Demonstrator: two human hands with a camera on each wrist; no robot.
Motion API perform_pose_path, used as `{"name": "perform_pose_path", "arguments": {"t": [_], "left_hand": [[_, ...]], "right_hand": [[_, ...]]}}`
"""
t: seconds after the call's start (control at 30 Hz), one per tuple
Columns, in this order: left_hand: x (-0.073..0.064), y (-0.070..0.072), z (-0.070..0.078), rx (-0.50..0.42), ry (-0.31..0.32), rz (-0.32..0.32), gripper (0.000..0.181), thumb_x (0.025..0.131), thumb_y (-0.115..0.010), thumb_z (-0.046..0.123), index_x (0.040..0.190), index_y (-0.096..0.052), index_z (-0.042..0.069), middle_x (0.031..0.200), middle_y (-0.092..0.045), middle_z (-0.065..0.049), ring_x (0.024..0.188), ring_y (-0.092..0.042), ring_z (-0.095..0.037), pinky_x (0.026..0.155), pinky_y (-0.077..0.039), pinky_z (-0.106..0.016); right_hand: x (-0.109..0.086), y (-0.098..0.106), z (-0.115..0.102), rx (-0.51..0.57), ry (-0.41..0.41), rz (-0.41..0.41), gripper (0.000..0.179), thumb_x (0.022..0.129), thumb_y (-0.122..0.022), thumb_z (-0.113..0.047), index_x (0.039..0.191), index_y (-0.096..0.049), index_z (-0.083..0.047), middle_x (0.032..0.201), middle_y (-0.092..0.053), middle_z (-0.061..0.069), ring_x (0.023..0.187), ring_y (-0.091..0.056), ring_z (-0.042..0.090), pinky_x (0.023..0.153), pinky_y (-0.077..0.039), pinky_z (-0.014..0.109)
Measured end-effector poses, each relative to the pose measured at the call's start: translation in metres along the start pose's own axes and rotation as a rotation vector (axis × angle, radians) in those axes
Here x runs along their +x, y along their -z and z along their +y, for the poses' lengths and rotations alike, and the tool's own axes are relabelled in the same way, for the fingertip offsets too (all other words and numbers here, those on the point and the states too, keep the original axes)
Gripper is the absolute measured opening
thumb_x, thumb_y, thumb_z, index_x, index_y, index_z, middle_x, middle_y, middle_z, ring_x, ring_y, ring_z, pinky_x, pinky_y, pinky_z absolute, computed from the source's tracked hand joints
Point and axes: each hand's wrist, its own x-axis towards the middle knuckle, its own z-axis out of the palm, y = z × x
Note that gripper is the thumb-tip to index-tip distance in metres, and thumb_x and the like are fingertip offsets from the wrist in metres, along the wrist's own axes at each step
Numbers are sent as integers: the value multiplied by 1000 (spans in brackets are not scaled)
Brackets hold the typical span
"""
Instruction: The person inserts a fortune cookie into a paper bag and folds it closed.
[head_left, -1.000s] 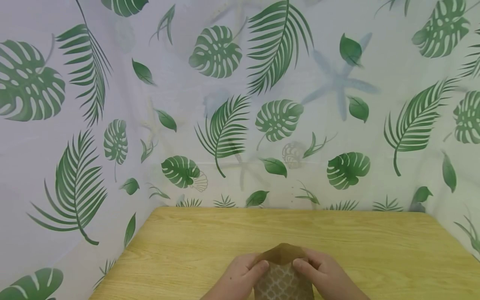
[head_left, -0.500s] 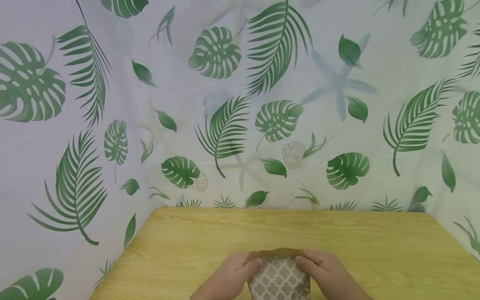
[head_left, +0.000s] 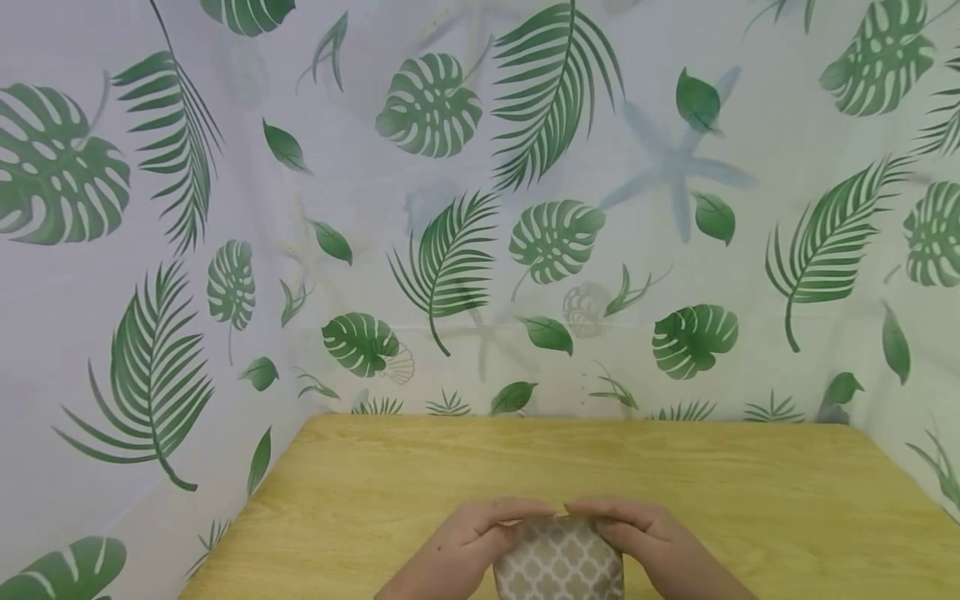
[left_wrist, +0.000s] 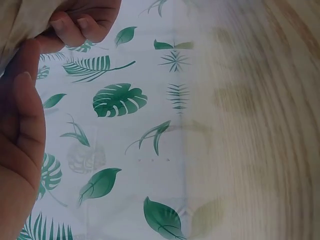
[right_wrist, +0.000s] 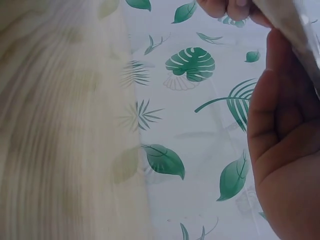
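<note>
A tan paper bag (head_left: 558, 562) with a white lattice pattern stands at the bottom middle of the head view, its lower part cut off by the frame. My left hand (head_left: 465, 546) holds its upper left corner and my right hand (head_left: 660, 542) its upper right corner. The fingers of both hands lie along the top edge, fingertips almost meeting, thumbs on the near face. In the left wrist view, the bag (left_wrist: 15, 22) shows only at the top left corner. The right wrist view shows a beige strip of the bag (right_wrist: 292, 22) above my right hand (right_wrist: 285, 135).
A yellow wood-grain table (head_left: 390, 467) spreads under and beyond the hands. Behind it and at both sides hangs a white curtain (head_left: 360, 167) printed with green leaves and starfish.
The brown top part of the bag, standing up above the hands before, has folded down out of sight. The fingers have moved inward along the top edge, and the patterned face shows brighter.
</note>
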Motion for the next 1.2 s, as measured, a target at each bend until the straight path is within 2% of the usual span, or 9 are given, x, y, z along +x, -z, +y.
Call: {"name": "perform_pose_path", "arguments": {"t": [0.27, 0.43, 0.53, 0.67, 0.77, 0.87, 0.97, 1.07, 1.2], "left_hand": [[-3, 0, 1, -81, -28, -34, 34, 106, -44, 21, 129, -69, 18, 133, -64, 6, 123, -57, -15, 103, -43, -30], [-3, 0, 0, -85, -37, -20, 30, 106, -43, 22, 116, -69, 11, 119, -67, 5, 109, -60, -13, 98, -46, -30], [-3, 0, 0, -83, -38, -20, 27, 106, -45, 24, 111, -69, 11, 114, -68, 4, 101, -60, -11, 90, -51, -30], [-1, -3, 0, -20, -30, 16, 21, 106, -51, 26, 107, -69, 15, 105, -68, 6, 92, -61, -8, 82, -54, -28], [0, -5, -1, 43, -15, 42, 19, 107, -52, 27, 106, -69, 19, 102, -69, 9, 92, -62, -7, 83, -54, -27], [1, -8, -1, 121, 3, 49, 19, 107, -51, 26, 113, -69, 24, 109, -68, 12, 100, -62, -6, 88, -52, -26], [2, -11, 1, 249, -1, 43, 22, 108, -50, 27, 122, -67, 29, 117, -66, 16, 108, -60, -3, 94, -50, -27], [3, -14, 5, 342, -13, 27, 25, 109, -49, 26, 126, -66, 32, 120, -65, 20, 108, -59, 1, 95, -50, -26], [4, -18, 10, 359, 16, 6, 22, 107, -54, 29, 122, -69, 32, 115, -67, 22, 102, -61, 5, 90, -51, -23]], "right_hand": [[-4, 4, 1, 170, 127, -144, 44, 111, -27, -3, 140, -60, -6, 136, -62, 1, 118, -61, 18, 95, -53, 33], [-5, 6, 2, 149, 142, -108, 45, 110, -28, -2, 131, -67, -11, 131, -65, -1, 112, -63, 17, 91, -54, 33], [-7, 6, 0, 86, 112, -54, 45, 111, -29, -6, 126, -71, -13, 127, -67, -4, 110, -62, 13, 90, -52, 30], [-5, 3, -3, -46, 43, 32, 41, 112, -34, -13, 119, -73, -6, 117, -71, -1, 105, -64, 14, 88, -51, 28], [-2, -2, -6, -158, -19, 102, 33, 110, -44, -17, 118, -72, -1, 116, -71, 6, 103, -66, 16, 86, -54, 28], [1, -7, -8, -228, -72, 145, 30, 107, -53, -21, 125, -69, -3, 116, -71, 10, 99, -67, 17, 81, -56, 30], [4, -11, -8, -326, -69, 151, 28, 105, -58, -24, 126, -69, -9, 111, -72, 4, 95, -67, 15, 77, -56, 29], [7, -17, -8, -427, -53, 152, 21, 103, -61, -28, 113, -75, -17, 100, -74, -5, 88, -66, 11, 75, -54, 27], [10, -26, -9, -533, -26, 171, 15, 99, -66, -34, 95, -76, -25, 88, -72, -13, 79, -64, 6, 70, -51, 25]]}}
